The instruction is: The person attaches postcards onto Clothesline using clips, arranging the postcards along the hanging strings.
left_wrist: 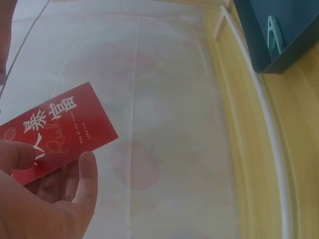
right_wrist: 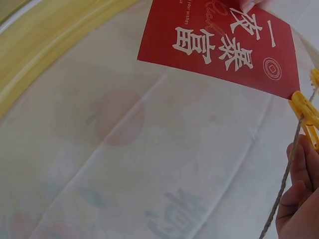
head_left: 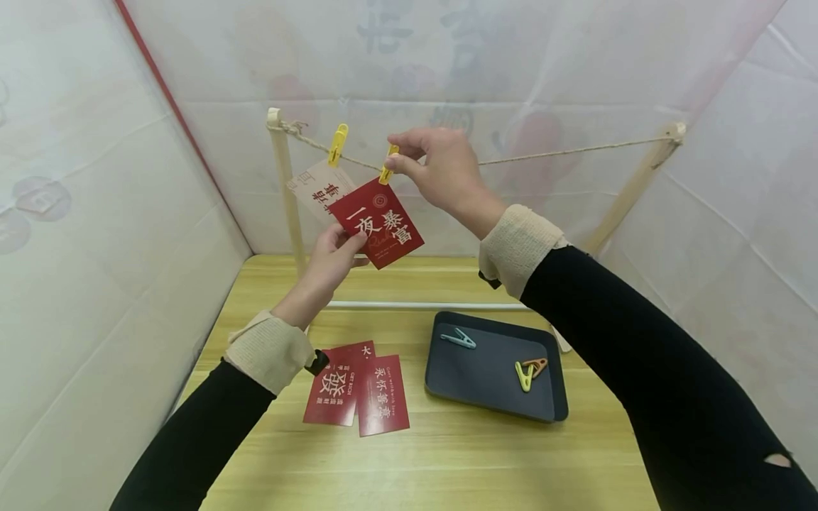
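A red card with white characters (head_left: pixel 378 221) hangs tilted below the twine (head_left: pixel 556 152). Its lower left edge is pinched between the thumb and fingers of my left hand (head_left: pixel 326 266). At its top corner sits a yellow clothespin (head_left: pixel 385 170), which my right hand (head_left: pixel 447 170) grips by its upper end. In the right wrist view the clothespin (right_wrist: pixel 304 109) is at the card's corner and against the twine. Just left of it, a second yellow clothespin (head_left: pixel 337 145) holds a pale card (head_left: pixel 319 186) on the twine, partly hidden behind the red one.
Wooden posts (head_left: pixel 287 191) hold up the twine at both ends, with a white bar (head_left: pixel 422 306) low between them. Several red cards (head_left: pixel 383 397) lie on the wooden table (head_left: pixel 447 461). A dark tray (head_left: pixel 473 387) holds a blue clothespin (head_left: pixel 459 338), a yellow-green one (head_left: pixel 525 376) and an orange one (head_left: pixel 540 365).
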`<action>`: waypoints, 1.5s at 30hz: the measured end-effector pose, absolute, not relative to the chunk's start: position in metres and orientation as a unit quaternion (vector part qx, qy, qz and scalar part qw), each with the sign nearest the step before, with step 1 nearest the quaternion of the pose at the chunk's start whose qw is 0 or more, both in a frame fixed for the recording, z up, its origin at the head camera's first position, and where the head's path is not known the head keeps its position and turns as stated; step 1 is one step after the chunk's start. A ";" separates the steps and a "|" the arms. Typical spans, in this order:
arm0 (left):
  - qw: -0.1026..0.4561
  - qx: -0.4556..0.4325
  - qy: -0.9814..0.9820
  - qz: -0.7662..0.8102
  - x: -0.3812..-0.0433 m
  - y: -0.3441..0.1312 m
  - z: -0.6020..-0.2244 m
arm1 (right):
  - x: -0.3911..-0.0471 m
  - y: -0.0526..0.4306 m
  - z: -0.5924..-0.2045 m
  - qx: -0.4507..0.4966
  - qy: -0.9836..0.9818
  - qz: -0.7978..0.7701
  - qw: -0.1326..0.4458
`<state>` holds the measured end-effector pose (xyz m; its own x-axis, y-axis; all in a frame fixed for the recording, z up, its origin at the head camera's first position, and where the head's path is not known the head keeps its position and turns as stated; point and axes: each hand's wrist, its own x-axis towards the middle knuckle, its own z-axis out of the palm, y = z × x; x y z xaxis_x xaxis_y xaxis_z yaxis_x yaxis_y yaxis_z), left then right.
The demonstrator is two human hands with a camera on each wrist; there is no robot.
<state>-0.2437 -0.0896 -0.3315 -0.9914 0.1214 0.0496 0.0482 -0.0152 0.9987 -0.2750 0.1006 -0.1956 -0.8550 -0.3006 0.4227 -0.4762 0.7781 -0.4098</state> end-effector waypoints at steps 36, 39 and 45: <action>0.069 0.055 0.732 0.676 -0.231 -0.115 -0.367 | -0.243 0.194 -0.248 0.286 -0.873 0.235 0.317; 0.074 0.051 0.738 0.669 -0.228 -0.123 -0.376 | -0.240 0.208 -0.261 0.264 -0.882 0.246 0.304; 0.117 0.084 0.759 0.635 -0.215 -0.135 -0.405 | -0.230 0.229 -0.305 0.229 -0.904 0.266 0.243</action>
